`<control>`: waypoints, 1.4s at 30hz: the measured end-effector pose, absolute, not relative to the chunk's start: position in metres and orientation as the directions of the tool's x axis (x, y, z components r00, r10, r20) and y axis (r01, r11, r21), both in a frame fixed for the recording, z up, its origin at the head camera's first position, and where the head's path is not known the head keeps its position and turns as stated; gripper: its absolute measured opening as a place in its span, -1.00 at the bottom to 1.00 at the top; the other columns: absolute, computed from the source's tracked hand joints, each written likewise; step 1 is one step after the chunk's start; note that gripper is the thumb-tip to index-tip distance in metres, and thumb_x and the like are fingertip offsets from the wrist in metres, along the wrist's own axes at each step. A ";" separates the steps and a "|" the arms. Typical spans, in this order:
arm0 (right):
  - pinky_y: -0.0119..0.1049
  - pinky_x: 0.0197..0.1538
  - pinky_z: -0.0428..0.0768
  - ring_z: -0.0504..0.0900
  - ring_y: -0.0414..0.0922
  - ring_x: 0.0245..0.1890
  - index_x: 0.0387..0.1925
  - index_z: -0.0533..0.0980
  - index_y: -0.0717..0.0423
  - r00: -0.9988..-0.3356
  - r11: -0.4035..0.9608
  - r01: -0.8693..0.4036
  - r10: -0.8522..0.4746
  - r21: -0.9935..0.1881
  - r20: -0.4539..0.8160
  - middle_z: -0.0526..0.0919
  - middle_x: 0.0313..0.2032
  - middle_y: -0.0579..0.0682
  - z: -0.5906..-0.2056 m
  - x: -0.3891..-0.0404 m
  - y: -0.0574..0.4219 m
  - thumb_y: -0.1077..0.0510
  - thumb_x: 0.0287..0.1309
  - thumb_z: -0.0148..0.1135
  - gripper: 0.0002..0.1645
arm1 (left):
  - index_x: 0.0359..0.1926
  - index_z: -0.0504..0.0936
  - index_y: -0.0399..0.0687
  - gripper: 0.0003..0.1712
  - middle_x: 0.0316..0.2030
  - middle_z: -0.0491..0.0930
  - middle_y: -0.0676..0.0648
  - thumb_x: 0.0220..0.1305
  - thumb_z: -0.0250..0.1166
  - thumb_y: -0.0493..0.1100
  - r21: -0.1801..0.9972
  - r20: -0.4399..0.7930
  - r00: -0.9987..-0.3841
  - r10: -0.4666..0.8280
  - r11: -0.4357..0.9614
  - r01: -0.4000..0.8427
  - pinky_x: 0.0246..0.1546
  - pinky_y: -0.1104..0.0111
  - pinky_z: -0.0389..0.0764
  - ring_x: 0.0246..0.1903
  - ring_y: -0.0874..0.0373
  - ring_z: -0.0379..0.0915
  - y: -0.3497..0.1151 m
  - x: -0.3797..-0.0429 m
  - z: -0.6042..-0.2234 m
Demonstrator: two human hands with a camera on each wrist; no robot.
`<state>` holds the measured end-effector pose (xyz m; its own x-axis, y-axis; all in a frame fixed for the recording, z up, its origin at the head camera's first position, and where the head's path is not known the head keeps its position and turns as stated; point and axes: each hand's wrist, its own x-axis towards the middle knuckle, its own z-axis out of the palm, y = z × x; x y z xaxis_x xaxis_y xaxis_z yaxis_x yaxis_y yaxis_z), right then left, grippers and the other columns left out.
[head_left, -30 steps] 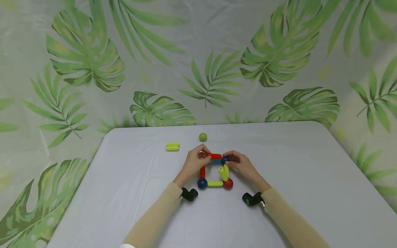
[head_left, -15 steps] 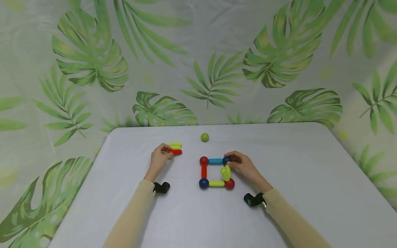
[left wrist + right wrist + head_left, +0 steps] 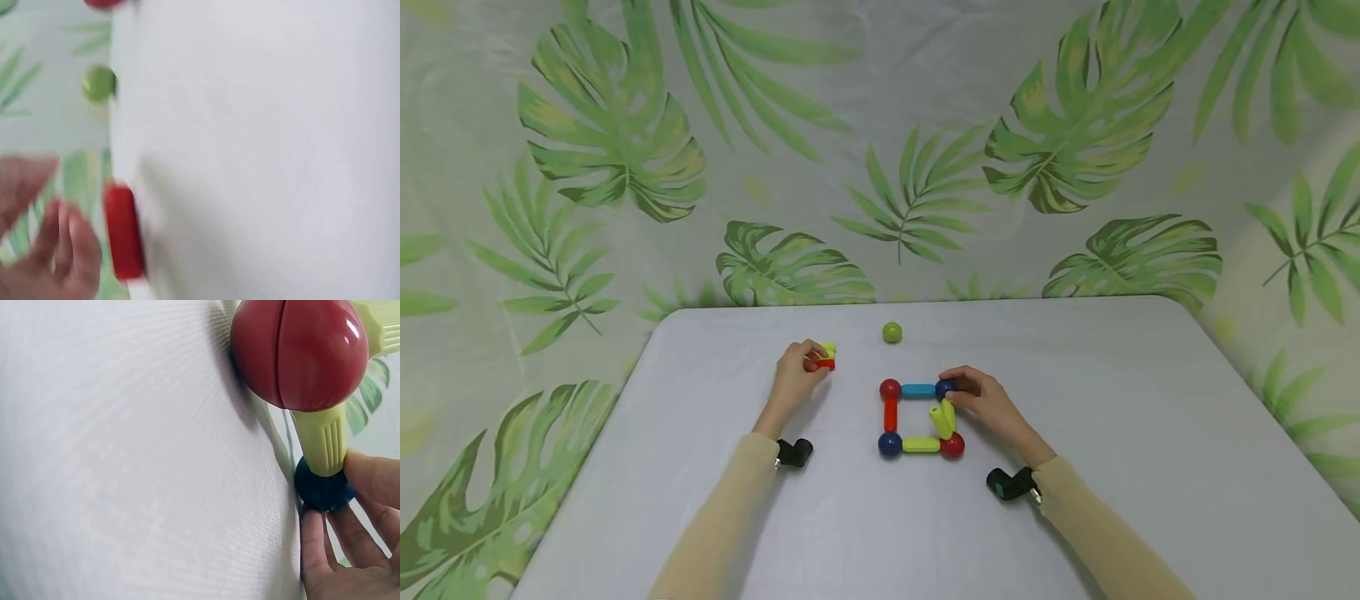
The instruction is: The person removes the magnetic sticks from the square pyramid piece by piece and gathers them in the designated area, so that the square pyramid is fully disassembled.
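Observation:
On the table lies a square of rods and balls. Its far right corner, a blue ball [image 3: 322, 486], is held between the thumb and fingers of my right hand [image 3: 988, 404]. A near red ball [image 3: 952, 446] carries a yellow rod [image 3: 921, 445], plus an upright tilted one [image 3: 937, 421]. A blue rod [image 3: 918, 390], another red ball [image 3: 890, 389], a red rod [image 3: 891, 414] and another blue ball [image 3: 890, 445] complete the outline. My left hand [image 3: 795, 369] hovers by a loose red rod [image 3: 124, 231], thumb and fingers apart; yellow rods [image 3: 828, 348] lie behind, partly hidden.
A green ball [image 3: 891, 332] sits near the table's far edge, beyond the square. A leaf-patterned cloth [image 3: 910, 167] hangs behind the white table [image 3: 1075, 358]. Each wrist wears a small black camera [image 3: 1011, 483].
My left hand has carried the red rod from the square leftward to the yellow rods and let it go there. My right hand stays at the blue ball.

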<state>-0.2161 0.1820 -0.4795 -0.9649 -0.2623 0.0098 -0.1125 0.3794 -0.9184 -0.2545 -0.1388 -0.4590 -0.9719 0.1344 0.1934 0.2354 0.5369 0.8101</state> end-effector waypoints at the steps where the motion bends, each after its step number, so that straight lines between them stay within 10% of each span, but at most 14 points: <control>1: -0.01 0.14 0.44 0.49 0.07 0.05 0.10 0.46 0.21 -0.965 0.378 -0.112 -0.261 -0.919 0.011 0.52 0.08 0.15 -0.479 -0.216 0.182 0.27 0.28 0.15 -0.64 | -0.17 0.56 -0.30 -0.78 -0.24 0.51 -0.27 0.13 0.31 -0.45 0.828 0.198 -0.954 0.224 0.484 0.285 -0.20 0.27 0.52 -0.28 -0.03 0.48 -0.131 -0.250 -0.456; 6: -0.01 0.12 0.45 0.50 0.08 0.04 0.10 0.46 0.22 -0.965 0.376 -0.127 -0.263 -0.918 0.025 0.53 0.07 0.17 -0.478 -0.215 0.184 0.27 0.28 0.16 -0.64 | 0.06 0.52 -0.27 -0.66 -0.01 0.52 -0.29 0.27 0.25 -0.35 0.920 0.134 -0.737 0.662 0.193 0.341 -0.08 0.28 0.55 -0.13 -0.01 0.50 -0.081 -0.226 -0.448; 11: 0.04 0.12 0.44 0.50 0.17 0.06 0.11 0.44 0.34 -0.953 0.333 -0.158 -0.297 -0.930 0.056 0.51 0.07 0.27 -0.473 -0.213 0.182 0.30 0.29 0.15 -0.62 | 0.02 0.54 -0.24 -0.69 -0.04 0.56 -0.15 0.25 0.27 -0.36 0.896 0.188 -0.621 0.761 0.126 0.425 -0.11 0.36 0.56 -0.14 0.10 0.53 -0.045 -0.212 -0.452; 22: 0.08 0.15 0.40 0.46 0.24 0.09 0.11 0.39 0.45 -0.953 0.356 -0.142 -0.302 -0.924 0.030 0.48 0.08 0.37 -0.442 -0.197 0.174 0.37 0.28 0.09 -0.62 | -0.32 0.56 -0.19 -0.81 -0.30 0.56 -0.04 0.08 0.43 -0.32 0.841 0.255 -0.783 0.567 0.269 0.469 -0.26 0.45 0.59 -0.29 0.19 0.52 -0.042 -0.204 -0.464; 34: 0.04 0.17 0.40 0.47 0.14 0.08 0.12 0.43 0.29 -0.961 0.375 -0.128 -0.275 -0.918 0.022 0.51 0.09 0.24 -0.476 -0.213 0.181 0.29 0.29 0.13 -0.62 | -0.26 0.64 -0.21 -0.80 -0.28 0.63 -0.10 0.06 0.44 -0.32 0.913 0.133 -0.983 0.125 0.371 0.171 -0.28 0.36 0.57 -0.29 0.06 0.55 -0.116 -0.221 -0.461; 42: 0.01 0.16 0.42 0.48 0.10 0.06 0.10 0.46 0.23 -0.962 0.372 -0.138 -0.272 -0.918 0.034 0.52 0.08 0.19 -0.482 -0.216 0.182 0.26 0.28 0.16 -0.64 | -0.28 0.60 -0.27 -0.81 -0.36 0.57 -0.15 0.08 0.42 -0.31 0.855 0.059 -0.993 -0.099 0.519 -0.001 -0.45 0.42 0.47 -0.37 0.04 0.49 -0.159 -0.243 -0.468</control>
